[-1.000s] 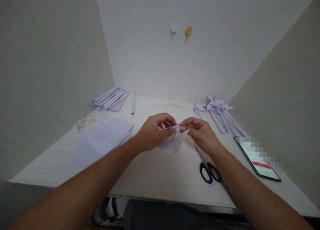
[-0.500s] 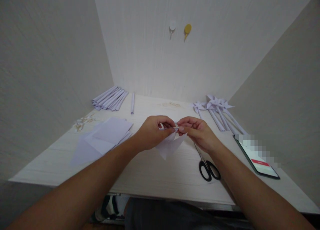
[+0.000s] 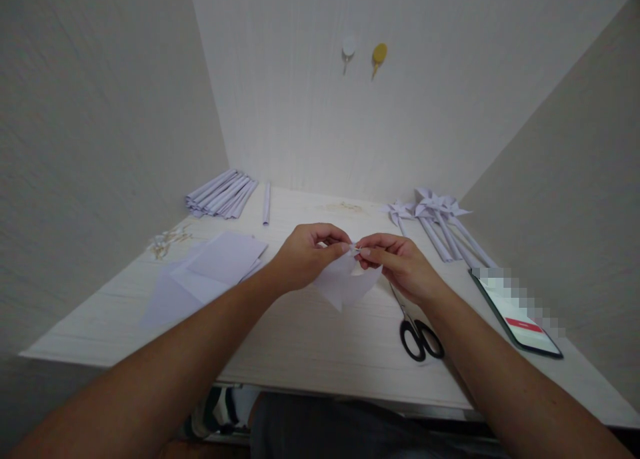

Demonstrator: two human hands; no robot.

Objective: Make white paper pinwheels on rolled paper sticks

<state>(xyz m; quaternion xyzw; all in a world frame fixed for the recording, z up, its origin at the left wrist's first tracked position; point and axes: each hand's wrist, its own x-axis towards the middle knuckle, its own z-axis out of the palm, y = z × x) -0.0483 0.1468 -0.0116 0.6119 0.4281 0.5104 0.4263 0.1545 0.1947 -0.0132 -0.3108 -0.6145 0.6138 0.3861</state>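
Above the middle of the table, my left hand (image 3: 313, 256) pinches the gathered middle of a white paper pinwheel (image 3: 343, 289) between thumb and fingers. My right hand (image 3: 400, 262) is closed on the same spot from the other side, its fingertips almost touching the left ones. The pinwheel's loose paper points hang below my fingers. A tiny white piece shows between the fingertips, too small to make out. Under my right wrist lie scissors (image 3: 421, 340) with black handles, their blades partly hidden by the hand.
White paper sheets (image 3: 225, 259) lie to the left, with cotton swabs (image 3: 170, 240) behind them. Rolled paper tubes (image 3: 220, 196) are piled at the back left, one tube (image 3: 267, 204) apart. Several pinwheels on sticks (image 3: 437, 209) lie at the back right, near a phone (image 3: 527, 322). Walls enclose the table.
My fingertips have drawn closer together at the middle of the pinwheel. Its hanging paper has turned and spread slightly to the right. The view has shifted a little.
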